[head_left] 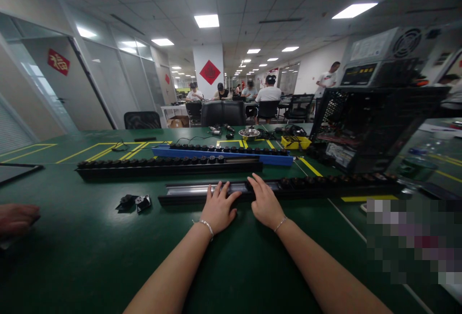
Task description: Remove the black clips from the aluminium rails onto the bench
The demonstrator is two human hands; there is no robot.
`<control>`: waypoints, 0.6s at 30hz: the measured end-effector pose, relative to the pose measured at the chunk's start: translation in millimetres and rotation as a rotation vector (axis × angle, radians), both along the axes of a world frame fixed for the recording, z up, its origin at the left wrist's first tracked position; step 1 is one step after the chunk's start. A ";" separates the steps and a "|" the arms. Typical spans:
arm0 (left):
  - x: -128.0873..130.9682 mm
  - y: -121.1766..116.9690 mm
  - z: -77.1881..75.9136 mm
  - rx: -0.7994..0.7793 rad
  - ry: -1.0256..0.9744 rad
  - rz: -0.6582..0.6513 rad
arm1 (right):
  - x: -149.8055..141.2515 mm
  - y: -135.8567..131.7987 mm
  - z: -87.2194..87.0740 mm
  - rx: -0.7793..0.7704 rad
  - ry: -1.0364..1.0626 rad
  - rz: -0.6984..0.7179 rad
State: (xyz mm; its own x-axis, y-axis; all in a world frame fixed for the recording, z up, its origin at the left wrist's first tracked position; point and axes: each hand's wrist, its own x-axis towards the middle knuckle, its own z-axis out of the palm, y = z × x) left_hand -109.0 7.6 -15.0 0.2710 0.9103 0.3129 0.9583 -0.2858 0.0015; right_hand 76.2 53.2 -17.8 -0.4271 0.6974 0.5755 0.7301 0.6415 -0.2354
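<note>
A long black channel-shaped strip [187, 198] lies across the green table in front of me. Bare silvery metal shows inside its left part, and a row of black round-topped pieces [325, 180] fills its right part. My left hand [220, 209] rests on the strip's near edge, open, fingers spread over the metal. Just to its right, my right hand [267, 203] touches the strip with its first fingers stretched out; its other fingers are partly hidden. I see nothing held in either hand. Left of the strip lie several small black pieces [127, 202], apart from my hands.
Behind lie another black strip [169, 170] and a blue strip [276, 159]. A metal bowl [249, 133], yellow tray [296, 142] and cables sit farther back. An opened computer case [371, 126] and a bottle [418, 162] stand right. Another person's hand [18, 218] is at left.
</note>
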 end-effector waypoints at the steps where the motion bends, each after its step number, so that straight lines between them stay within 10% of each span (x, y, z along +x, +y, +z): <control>1: 2.0 0.0 0.0 0.000 0.000 -0.003 | 0.1 0.5 -0.2 -0.004 0.009 0.009; 18: 32.5 6.9 3.5 -0.045 0.010 0.135 | -6.5 1.3 -3.2 -0.114 -0.006 0.205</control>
State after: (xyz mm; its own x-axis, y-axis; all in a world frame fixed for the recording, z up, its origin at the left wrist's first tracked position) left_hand -76.5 14.5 -11.5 0.1478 0.9519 0.2684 0.9881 -0.1538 0.0012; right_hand 69.7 54.5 -21.0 -0.5695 0.6564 0.4948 0.5892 0.7457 -0.3110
